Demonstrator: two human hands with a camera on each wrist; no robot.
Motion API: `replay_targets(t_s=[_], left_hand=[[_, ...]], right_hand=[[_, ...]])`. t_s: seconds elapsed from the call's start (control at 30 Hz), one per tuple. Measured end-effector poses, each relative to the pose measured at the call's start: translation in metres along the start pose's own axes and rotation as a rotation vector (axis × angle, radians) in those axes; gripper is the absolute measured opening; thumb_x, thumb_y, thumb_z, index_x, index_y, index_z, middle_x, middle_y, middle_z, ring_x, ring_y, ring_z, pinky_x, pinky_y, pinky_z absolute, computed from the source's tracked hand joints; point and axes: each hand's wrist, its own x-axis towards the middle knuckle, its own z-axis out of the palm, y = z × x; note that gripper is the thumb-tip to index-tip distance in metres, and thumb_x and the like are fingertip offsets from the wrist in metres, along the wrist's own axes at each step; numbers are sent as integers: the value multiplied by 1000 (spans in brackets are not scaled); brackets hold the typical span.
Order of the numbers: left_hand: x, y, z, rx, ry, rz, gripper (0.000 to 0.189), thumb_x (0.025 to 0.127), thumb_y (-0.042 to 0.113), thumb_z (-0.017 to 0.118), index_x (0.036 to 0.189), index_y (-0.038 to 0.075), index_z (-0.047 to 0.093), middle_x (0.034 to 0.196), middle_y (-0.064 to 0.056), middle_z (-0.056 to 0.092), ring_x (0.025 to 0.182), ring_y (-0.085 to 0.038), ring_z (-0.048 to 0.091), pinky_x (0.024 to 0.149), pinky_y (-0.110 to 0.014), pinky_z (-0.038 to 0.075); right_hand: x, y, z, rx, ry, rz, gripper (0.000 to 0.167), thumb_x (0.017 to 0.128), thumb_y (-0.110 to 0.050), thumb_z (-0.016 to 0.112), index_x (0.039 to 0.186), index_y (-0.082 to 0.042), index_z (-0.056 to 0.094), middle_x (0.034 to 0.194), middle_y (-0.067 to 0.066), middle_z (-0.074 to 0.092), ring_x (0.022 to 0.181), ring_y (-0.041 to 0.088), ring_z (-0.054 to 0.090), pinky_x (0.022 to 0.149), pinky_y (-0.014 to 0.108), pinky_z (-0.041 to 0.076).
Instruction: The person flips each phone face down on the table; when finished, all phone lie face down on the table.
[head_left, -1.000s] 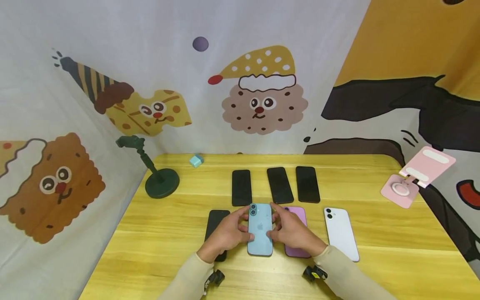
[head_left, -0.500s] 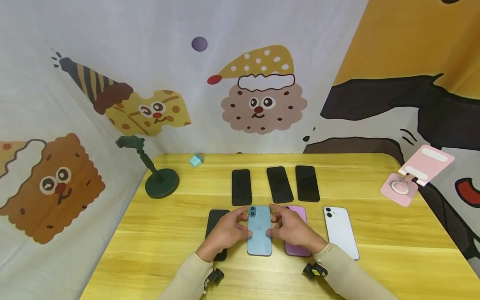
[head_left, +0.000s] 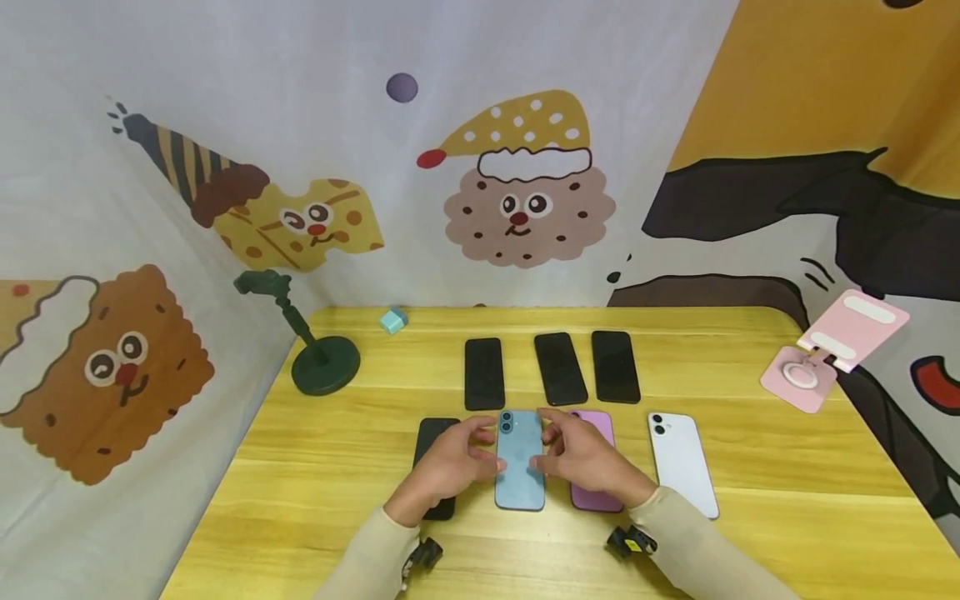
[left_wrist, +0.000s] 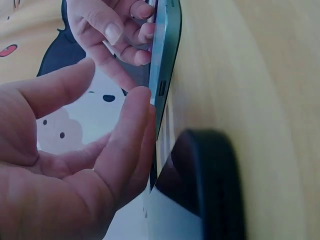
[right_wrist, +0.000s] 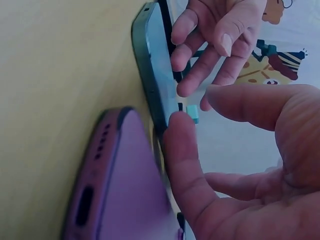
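Observation:
A light blue smartphone (head_left: pixel 520 483) lies back side up on the table, its camera lenses at the far left corner. My left hand (head_left: pixel 452 458) is along its left side and my right hand (head_left: pixel 588 458) along its right, fingers loosely bent. Both wrist views show the thumbs raised apart from the phone, with fingertips right at its edges. Beneath my left hand is a black phone (head_left: pixel 427 437), partly covered. My right hand hangs over a purple phone (head_left: pixel 597 500), whose charging port end shows close up in the right wrist view.
Black phones (head_left: pixel 484 375) lie in a row behind. To the right is a white phone (head_left: pixel 686 471). A dark green stand (head_left: pixel 324 367) and a small light blue block (head_left: pixel 392 321) are at the back left; a pink folding stand (head_left: pixel 801 379) is at the right edge.
The blue phone, earlier held by its edges between both hands, now lies flat. My thumbs and fingers have loosened from it, and the left wrist has shifted slightly left.

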Motion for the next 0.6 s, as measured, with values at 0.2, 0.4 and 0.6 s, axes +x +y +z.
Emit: replay_targets(t_s=[0.2, 0.4, 0.6], left_hand=[[-3, -4, -9, -7, -9, 42, 61, 96, 22, 81, 150, 9, 57, 133, -15, 65, 110, -25, 69, 81, -36, 60], [-12, -14, -23, -35, -4, 52, 55, 102, 22, 73, 151, 5, 54, 136, -19, 63, 109, -24, 66, 84, -36, 60], [-26, -21, -37, -33, 55, 12, 53, 103, 25, 71, 150, 7, 55, 141, -16, 61, 114, -23, 66, 92, -39, 60]], right_hand=[[6, -9, 6, -33, 16, -37, 80, 87, -24, 88, 154, -2, 50, 110, 6, 66, 83, 14, 61, 66, 26, 50], [14, -22, 16, 2, -29, -75, 77, 91, -27, 84, 156, -5, 49, 116, 7, 67, 86, 14, 64, 66, 29, 54], [23, -31, 29, 22, -78, -131, 75, 94, -27, 81, 157, -2, 47, 123, 10, 67, 89, 13, 68, 66, 30, 58]])
